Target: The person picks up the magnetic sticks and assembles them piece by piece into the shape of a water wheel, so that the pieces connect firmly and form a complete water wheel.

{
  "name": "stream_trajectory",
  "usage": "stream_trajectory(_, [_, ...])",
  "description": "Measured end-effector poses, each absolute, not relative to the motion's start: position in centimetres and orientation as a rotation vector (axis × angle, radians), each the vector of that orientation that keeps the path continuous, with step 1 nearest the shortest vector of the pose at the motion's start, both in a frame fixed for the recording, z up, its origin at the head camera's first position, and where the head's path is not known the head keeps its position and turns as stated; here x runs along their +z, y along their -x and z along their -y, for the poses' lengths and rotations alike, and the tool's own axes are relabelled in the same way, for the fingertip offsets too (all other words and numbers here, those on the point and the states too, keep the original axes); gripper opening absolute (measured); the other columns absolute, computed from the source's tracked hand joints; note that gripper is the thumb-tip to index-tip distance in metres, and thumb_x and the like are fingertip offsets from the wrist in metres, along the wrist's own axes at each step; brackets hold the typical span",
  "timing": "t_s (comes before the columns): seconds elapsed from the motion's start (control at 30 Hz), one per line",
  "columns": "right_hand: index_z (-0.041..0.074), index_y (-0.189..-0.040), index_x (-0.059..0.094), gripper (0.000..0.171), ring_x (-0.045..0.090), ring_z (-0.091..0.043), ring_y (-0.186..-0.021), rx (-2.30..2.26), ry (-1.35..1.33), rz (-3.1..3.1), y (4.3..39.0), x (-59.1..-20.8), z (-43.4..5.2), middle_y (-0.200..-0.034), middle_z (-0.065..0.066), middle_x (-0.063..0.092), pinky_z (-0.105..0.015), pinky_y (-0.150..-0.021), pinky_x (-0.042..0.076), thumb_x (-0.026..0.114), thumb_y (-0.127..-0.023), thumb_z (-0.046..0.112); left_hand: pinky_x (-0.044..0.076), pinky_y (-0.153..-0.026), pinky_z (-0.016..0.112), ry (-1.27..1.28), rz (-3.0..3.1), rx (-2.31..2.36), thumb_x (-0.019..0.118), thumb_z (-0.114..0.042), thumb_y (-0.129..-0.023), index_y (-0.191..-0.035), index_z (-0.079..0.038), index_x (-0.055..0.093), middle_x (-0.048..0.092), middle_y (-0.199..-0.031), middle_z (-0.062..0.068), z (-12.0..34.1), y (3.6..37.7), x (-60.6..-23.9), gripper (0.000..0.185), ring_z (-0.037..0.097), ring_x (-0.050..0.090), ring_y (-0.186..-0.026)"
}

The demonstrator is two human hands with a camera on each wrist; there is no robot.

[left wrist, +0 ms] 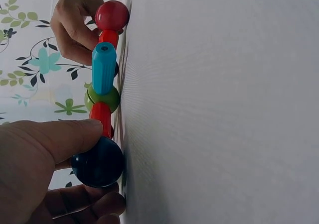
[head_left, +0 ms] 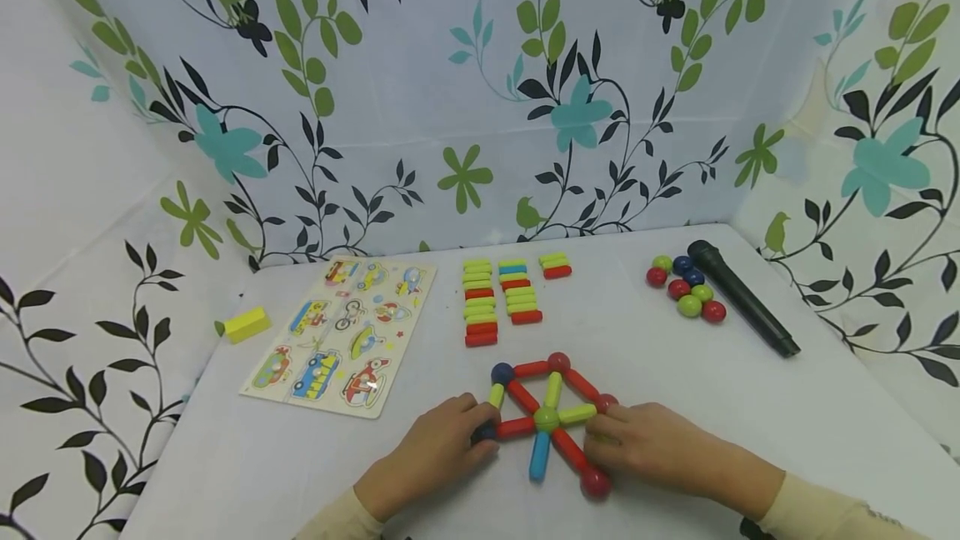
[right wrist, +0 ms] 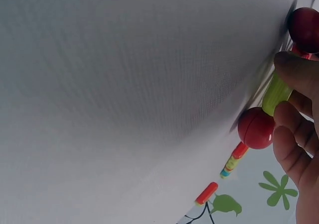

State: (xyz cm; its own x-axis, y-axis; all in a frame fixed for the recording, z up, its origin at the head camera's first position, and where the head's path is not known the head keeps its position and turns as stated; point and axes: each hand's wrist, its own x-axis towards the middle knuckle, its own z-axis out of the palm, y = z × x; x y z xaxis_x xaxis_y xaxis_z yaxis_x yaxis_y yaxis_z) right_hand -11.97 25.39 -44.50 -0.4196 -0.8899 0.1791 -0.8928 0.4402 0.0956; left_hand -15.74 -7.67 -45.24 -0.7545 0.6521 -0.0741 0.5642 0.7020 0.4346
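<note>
Stick-and-ball figure (head_left: 547,417) lies flat near the front edge of the bench (head_left: 750,407), both hands on it. Left hand (head_left: 435,452) pinches the dark blue ball (left wrist: 98,163) at the figure's left end, thumb on top, fingers curled under. Right hand (head_left: 652,444) has fingers curled on the right side by a red ball (right wrist: 255,128) and a green stick (right wrist: 275,93); whether it truly grips is unclear.

Magnetic rod-and-ball frame (head_left: 550,415), flat on table, lower centre of frame.
Red, yellow-green, blue rods radiating from green hub ball (head_left: 546,418); red and dark blue balls at corners.
</note>
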Motion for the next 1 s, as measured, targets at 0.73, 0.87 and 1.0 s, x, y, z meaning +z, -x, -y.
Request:
stream_trajectory(0.73, [0.022, -0.137, 0.060, 0.055, 0.062, -0.007, -0.105, 0.332, -1.465, 2.838, 10.8, -44.4, -25.4, -0.132, 0.004, 0.061, -0.025, -0.081, 0.058, 0.061, -0.096, 0.059, 0.046, -0.066, 0.020, -0.990, -2.693, 0.588, 0.076, -0.033, -0.091, -0.120, -0.024, 0.068, 0.055, -0.091, -0.012, 7.8, 15.7, -45.2, 0.031, 0.004, 0.048, -0.078])
stream_trajectory(0.87, [0.024, -0.135, 0.061, 0.060, 0.061, -0.007, -0.101, 0.309, -1.450, 2.840, 10.6, -44.6, -25.1, -0.129, 0.004, 0.062, -0.023, -0.078, 0.057, 0.058, -0.093, 0.067, 0.046, -0.067, 0.020, -0.973, -2.692, 0.586, 0.076, -0.035, -0.092, -0.121, -0.025, 0.068, 0.055, -0.092, -0.012, 7.8, 15.7, -45.2, 0.032, 0.004, 0.048, -0.079])
stream_trajectory(1.0, [0.025, -0.129, 0.065, 0.050, 0.061, -0.004, -0.096, 0.319, -1.462, 2.797, 10.6, -44.9, -25.0, -0.123, 0.005, 0.063, -0.017, -0.074, 0.054, 0.059, -0.095, 0.062, 0.046, -0.068, 0.020, -0.966, -2.692, 0.592, 0.076, -0.035, -0.092, -0.121, -0.026, 0.068, 0.056, -0.092, -0.013, 7.8, 15.8, -45.4, 0.032, 0.004, 0.049, -0.079])
